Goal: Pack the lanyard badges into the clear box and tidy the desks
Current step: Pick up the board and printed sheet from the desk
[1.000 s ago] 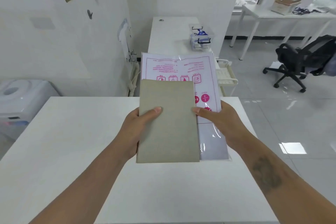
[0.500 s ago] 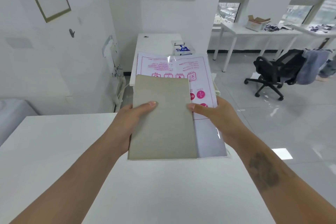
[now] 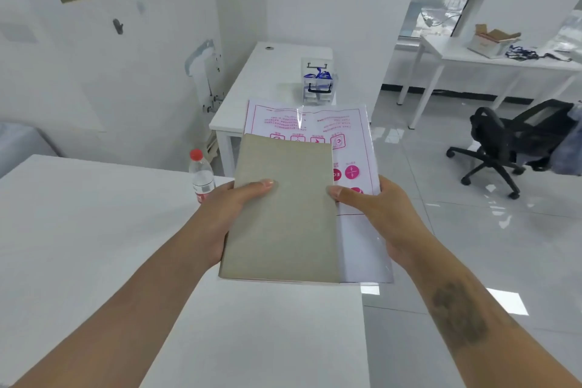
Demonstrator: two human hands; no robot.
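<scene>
Grey-green notebook (image 3: 283,211) and plastic-wrapped paper pack (image 3: 356,230) I see gripped by left hand (image 3: 220,217) and right hand (image 3: 378,214) over the near desk (image 3: 94,246).

Head view: looks forward-down, close over near desk (image 3: 78,230).

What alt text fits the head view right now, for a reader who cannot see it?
Both hands, left hand and right hand, hold a grey-green notebook stacked on a clear plastic packet with pink print above a white desk. A water bottle stands on the desk; a clear box sits on the far desk.
</scene>
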